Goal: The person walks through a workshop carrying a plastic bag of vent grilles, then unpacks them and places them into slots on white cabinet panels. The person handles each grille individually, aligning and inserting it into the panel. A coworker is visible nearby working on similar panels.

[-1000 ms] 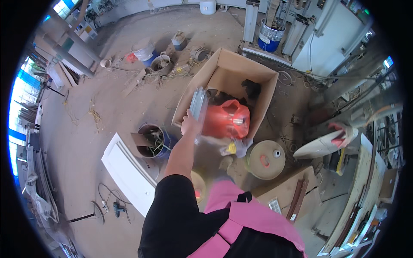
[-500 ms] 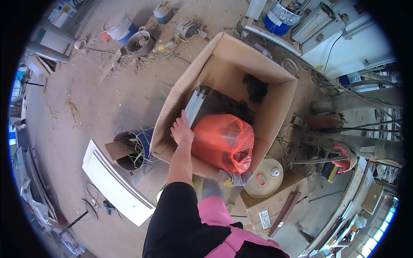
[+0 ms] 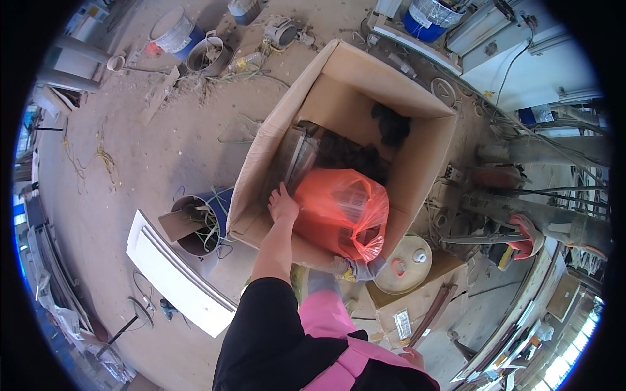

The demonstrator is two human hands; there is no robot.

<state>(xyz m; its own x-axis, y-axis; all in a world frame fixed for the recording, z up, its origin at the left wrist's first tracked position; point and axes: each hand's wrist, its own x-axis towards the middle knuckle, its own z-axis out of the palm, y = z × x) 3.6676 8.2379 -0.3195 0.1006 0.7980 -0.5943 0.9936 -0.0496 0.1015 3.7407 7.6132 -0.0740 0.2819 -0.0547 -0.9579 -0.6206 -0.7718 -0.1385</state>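
Note:
My left hand (image 3: 283, 204) is inside a large cardboard box (image 3: 261, 153), fingers apart and holding nothing. It is between the box's left wall and an orange plastic bag (image 3: 326, 205), which bulges with contents I cannot make out. Just beyond my fingertips, several pale flat strips (image 3: 301, 153) lie along the left wall. Dark material (image 3: 349, 155) covers the middle of the bottom, with a black bundle (image 3: 391, 125) near the far right corner. Only part of my right hand (image 3: 412, 358) shows, low beside my pink apron; its fingers are mostly hidden.
Left of the box stand a blue bucket (image 3: 218, 205) and a white panel (image 3: 173, 277). Close on its right is a round-lidded drum (image 3: 409, 257). Large pipes (image 3: 515, 153) run along the right. Pots and buckets (image 3: 176, 36) stand on the dusty floor at far left.
The pale strips have dropped lower into the box, away from my left hand. That hand has shifted slightly right and down. Part of my right hand now shows more clearly.

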